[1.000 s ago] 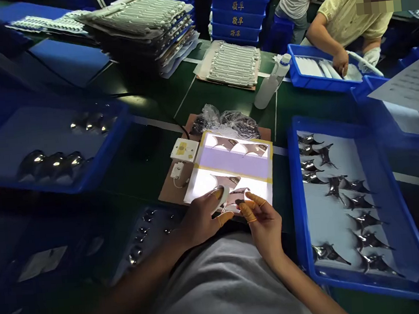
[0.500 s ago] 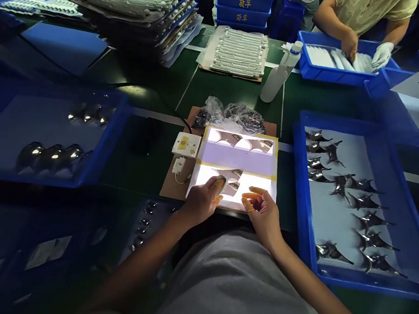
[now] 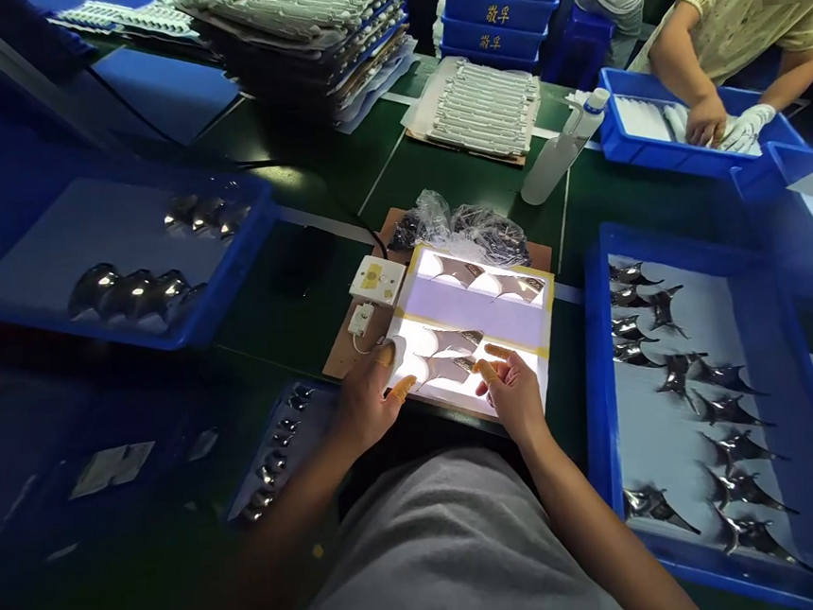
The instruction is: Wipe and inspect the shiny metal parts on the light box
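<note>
My left hand point(image 3: 372, 398), with yellow finger covers, is closed around a pale, rounded object point(image 3: 397, 353) at the left edge of a glowing light panel point(image 3: 474, 310). What kind of object it is I cannot make out. Over the panel's lower right, my right hand point(image 3: 512, 389) has its fingers apart and bent, also in yellow covers. Its fingertips are by the dark-marked right end of a flat grey, curved-edge piece point(image 3: 444, 370). Just above lies a similar flat piece point(image 3: 452, 341). Two more flat pieces point(image 3: 455, 270) lie along the panel's top.
A blue tray point(image 3: 601, 373) of shiny pointed metal parts stands right; trays of shiny rounded parts point(image 3: 142, 295) stand left. Behind the panel are clear plastic bags point(image 3: 486, 232) and a spray bottle point(image 3: 564, 149). A co-worker's hands point(image 3: 710, 122) work in another blue bin point(image 3: 650, 155).
My left hand has moved left off the flat pieces with the rounded object, uncovering the lower piece. My right hand has come closer to that piece's right end. The whole view has shifted slightly.
</note>
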Available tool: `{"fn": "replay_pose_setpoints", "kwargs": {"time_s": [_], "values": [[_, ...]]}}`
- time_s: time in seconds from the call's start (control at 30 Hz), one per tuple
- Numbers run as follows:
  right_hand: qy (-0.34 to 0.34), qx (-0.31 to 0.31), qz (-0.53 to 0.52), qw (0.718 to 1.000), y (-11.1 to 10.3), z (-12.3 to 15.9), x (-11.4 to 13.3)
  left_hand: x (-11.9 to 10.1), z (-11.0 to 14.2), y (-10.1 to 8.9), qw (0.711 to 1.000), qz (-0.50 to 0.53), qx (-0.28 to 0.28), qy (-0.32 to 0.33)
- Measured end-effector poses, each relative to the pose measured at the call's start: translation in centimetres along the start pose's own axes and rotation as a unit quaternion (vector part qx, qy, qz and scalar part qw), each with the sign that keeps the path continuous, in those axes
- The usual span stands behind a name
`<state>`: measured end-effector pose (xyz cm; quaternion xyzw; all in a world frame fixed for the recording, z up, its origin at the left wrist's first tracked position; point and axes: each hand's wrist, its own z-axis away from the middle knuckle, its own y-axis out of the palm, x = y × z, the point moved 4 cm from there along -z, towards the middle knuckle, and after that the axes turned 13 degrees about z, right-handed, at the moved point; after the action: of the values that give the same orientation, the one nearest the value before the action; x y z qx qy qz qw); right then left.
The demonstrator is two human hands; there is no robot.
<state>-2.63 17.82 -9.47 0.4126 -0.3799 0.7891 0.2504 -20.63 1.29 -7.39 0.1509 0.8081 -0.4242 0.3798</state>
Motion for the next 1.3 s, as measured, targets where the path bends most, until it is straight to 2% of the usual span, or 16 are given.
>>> {"fn": "replay_pose_setpoints", "kwargs": {"time_s": [0.1,0.2,0.33,0.47,0.6,0.7,0.83,0.97,1.07,1.17,1.23,1.3], "values": [[-0.004,0.002,0.01,1.0,-0.1,-0.4,0.1,0.0,0.2,0.3,0.999,0.018,0.016,-0.022],[-0.019,-0.022,0.065,0.997,-0.6,-0.6,0.7,-0.4,0.1,1.1,0.998,0.036,0.051,-0.028],[-0.066,-0.102,0.218,0.968,-1.6,0.1,1.7,-0.9,-0.1,2.2,0.996,0.054,0.065,-0.007],[-0.115,-0.101,0.275,0.949,-1.5,1.0,1.7,-0.9,0.0,2.2,0.997,0.06,0.048,-0.008],[-0.114,-0.093,0.265,0.953,-1.2,1.1,1.0,-0.7,0.1,2.1,0.998,0.056,0.039,-0.008],[-0.093,-0.086,0.249,0.96,-1.2,0.2,0.7,-0.6,0.0,3.0,0.996,0.056,0.069,-0.002],[-0.032,-0.054,0.201,0.978,-0.8,-2.2,0.3,-0.8,-0.2,4.5,0.993,-0.017,0.117,0.025],[-0.009,-0.003,0.127,0.992,-0.2,-3.8,0.2,-1.3,0.1,4.1,0.986,-0.049,0.159,0.032],[-0.008,0.03,0.106,0.994,-0.5,-3.4,-0.2,-1.6,0.0,2.1,0.989,-0.009,0.146,0.032],[0.003,0.057,0.087,0.995,-1.2,-1.8,-1.1,-1.5,-1.5,0.2,0.993,0.02,0.108,0.046],[0.014,0.07,0.073,0.995,-1.3,-0.7,-1.6,-1.0,-3.2,0.2,0.993,0.011,0.105,0.053],[0.023,0.075,0.067,0.995,-0.9,0.2,-1.7,-0.4,-4.9,1.4,0.99,-0.009,0.132,0.049]]}}
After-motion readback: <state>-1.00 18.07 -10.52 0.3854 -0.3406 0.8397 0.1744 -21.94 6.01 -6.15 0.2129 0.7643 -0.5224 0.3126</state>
